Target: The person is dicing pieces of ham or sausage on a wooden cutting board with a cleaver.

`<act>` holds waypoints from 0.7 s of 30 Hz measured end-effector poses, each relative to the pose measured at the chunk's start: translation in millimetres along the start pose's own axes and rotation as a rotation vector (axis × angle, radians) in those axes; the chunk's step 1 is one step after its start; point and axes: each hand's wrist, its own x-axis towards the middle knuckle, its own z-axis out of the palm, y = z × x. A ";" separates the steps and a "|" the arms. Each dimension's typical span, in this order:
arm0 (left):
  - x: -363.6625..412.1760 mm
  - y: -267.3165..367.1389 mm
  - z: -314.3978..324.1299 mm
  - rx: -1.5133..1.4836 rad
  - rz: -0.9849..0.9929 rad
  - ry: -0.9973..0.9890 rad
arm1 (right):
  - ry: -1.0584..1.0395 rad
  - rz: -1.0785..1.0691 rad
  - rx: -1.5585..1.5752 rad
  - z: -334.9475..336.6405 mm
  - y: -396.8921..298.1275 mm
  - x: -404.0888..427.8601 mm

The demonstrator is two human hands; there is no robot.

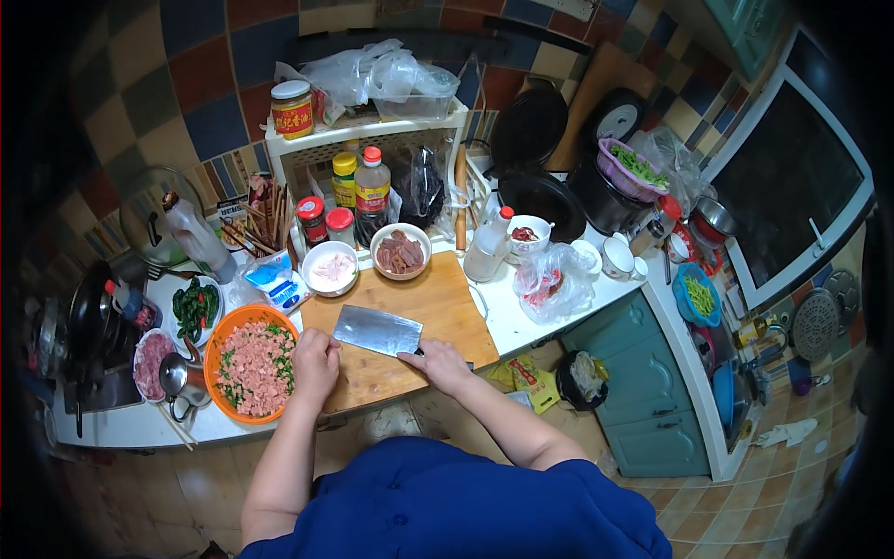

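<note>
My right hand (441, 365) grips the handle of a cleaver (378, 330), its broad blade lying over the wooden cutting board (447, 300) and pointing left. At the board's left edge is my left hand (316, 367), fingers curled, close to the blade's far end; whether it holds anything is hidden. Just left of that hand, an orange bowl (216, 381) contains diced pink meat (257, 369) and chopped greens. Along the board's back edge stand a bowl of sliced dark meat (401, 253) and a white bowl (330, 284) with pale slices in it.
Behind the board, a white rack (363, 130) holds jars and a sauce bottle (372, 189). A plate of cooked greens (196, 309) and a metal pitcher (183, 377) stand left. To the right are a clear bottle (487, 246), a plastic bag (552, 283) and a wok (541, 205).
</note>
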 end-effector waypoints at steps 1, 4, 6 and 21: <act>-0.3 0.3 -2.6 -0.004 0.014 -0.007 | 0.010 -0.001 0.000 5.3 0.6 3.5; -3.2 -1.6 -3.2 -0.014 0.039 0.025 | 0.052 0.006 -0.028 9.4 -4.4 12.7; -4.2 -1.5 -2.6 -0.019 0.028 0.041 | -0.005 0.066 -0.011 7.4 -9.0 15.2; 1.4 16.6 33.6 -0.205 -0.194 -0.133 | 0.409 0.162 0.247 -25.1 -41.7 -36.4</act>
